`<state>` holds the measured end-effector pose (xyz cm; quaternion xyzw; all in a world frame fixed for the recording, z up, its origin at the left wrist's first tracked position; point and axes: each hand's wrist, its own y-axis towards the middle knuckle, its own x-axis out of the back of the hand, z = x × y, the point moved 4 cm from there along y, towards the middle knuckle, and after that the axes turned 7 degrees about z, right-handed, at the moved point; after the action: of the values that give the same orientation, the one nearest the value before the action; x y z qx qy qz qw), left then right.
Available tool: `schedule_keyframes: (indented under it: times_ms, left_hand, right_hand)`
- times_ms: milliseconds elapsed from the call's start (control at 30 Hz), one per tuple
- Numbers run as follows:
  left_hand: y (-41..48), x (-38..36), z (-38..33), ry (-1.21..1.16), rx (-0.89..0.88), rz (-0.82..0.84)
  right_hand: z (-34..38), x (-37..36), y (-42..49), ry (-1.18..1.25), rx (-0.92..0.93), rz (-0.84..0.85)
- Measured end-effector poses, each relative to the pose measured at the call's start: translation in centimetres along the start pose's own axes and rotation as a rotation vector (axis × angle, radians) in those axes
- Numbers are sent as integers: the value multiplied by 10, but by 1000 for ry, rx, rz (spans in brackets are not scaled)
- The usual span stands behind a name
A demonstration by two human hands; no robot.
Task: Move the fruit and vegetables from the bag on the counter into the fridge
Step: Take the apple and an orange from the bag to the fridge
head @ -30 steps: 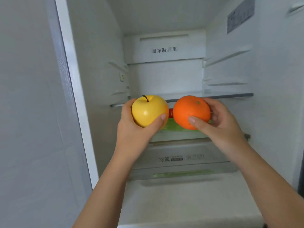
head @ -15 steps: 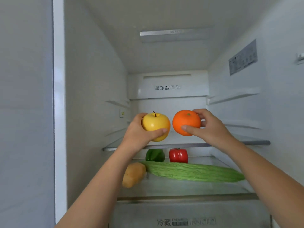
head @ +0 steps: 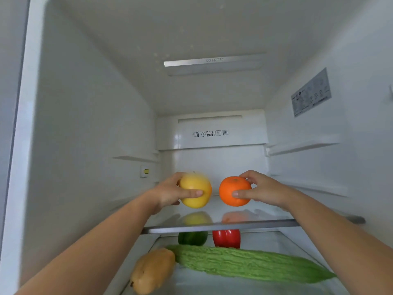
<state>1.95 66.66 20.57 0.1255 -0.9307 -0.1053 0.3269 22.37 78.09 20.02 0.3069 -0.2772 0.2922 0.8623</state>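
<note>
I look into the open fridge. My left hand point(head: 170, 193) grips a yellow apple point(head: 194, 188), and my right hand point(head: 262, 188) grips an orange point(head: 232, 191). Both fruits hover just above the glass shelf point(head: 221, 226), side by side and a little apart, with their reflections on the glass. On the shelf below lie a long green bitter gourd point(head: 251, 264), a potato point(head: 152, 271), a green pepper point(head: 192, 238) and a red pepper point(head: 226, 238). The bag and the counter are out of view.
White fridge walls close in on the left point(head: 85, 124) and right point(head: 350, 145), with shelf rails moulded on both. A deodoriser panel point(head: 210, 133) sits on the back wall. The upper compartment above the glass shelf holds nothing else.
Both hands have carried the apple and the orange deeper into the fridge and lowered them toward the glass shelf. My view has tilted upward and moved closer.
</note>
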Motion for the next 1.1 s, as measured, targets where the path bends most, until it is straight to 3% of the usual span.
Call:
schedule_keyframes:
  times_ms: [167,767,967,1100]
  left_hand:
    - [5,-1,10,6,24,51]
    - [-6,-4,6,-2,3,62]
    - [-17,-5,4,51,8,-38]
    - [-39,0,-2,129,-24,-212]
  right_hand:
    - [-3,-3,1,15,-25,77]
    - [-3,-3,-2,-56,-26,51]
    - [0,-4,-5,-52,16,-20]
    - [11,3,-17,-68,105,-170]
